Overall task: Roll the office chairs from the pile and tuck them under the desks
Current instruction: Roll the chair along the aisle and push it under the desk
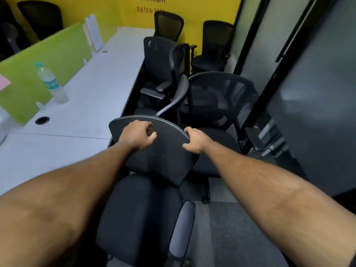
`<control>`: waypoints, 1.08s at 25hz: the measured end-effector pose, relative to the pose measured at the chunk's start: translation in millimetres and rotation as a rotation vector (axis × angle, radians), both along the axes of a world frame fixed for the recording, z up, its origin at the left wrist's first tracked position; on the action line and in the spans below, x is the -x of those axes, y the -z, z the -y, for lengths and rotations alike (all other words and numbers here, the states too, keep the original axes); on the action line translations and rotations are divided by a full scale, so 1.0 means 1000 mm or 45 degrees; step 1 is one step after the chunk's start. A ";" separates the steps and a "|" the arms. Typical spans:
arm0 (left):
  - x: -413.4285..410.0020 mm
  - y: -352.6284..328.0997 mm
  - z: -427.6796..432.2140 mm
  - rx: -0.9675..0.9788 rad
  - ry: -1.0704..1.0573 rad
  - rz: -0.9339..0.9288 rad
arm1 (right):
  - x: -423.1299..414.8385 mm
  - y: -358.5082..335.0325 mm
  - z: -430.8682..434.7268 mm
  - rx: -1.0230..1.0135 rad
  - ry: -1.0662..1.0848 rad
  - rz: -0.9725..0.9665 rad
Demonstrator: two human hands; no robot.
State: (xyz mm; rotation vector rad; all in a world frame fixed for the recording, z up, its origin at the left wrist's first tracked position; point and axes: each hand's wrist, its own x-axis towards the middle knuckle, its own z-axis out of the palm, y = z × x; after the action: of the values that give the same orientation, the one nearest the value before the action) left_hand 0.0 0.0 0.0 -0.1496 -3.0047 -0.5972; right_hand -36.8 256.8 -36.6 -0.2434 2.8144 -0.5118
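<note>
A black office chair (154,170) stands right in front of me, its seat toward me and its mesh backrest on the far side. My left hand (137,134) grips the top edge of the backrest near its left end. My right hand (194,139) grips the same edge at its right corner. The chair's left side is close to the end of the white desk (86,105). Behind it, several more black chairs (217,97) are crowded together between the desk and the glass wall.
A water bottle (51,83) stands on the desk beside a green divider panel (38,74). A dark glass partition (317,93) runs along the right. Grey carpet (231,228) lies at the lower right. A yellow wall closes the far end.
</note>
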 end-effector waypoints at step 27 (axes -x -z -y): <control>-0.060 0.093 -0.082 -0.412 -0.337 0.287 | -0.073 0.086 -0.060 0.656 0.616 0.540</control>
State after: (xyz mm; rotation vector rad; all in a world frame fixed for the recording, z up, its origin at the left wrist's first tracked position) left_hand 59.9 81.8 -93.3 0.3505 -3.0010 -1.1178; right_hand 35.8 316.5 -122.3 0.4175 2.2674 -1.2290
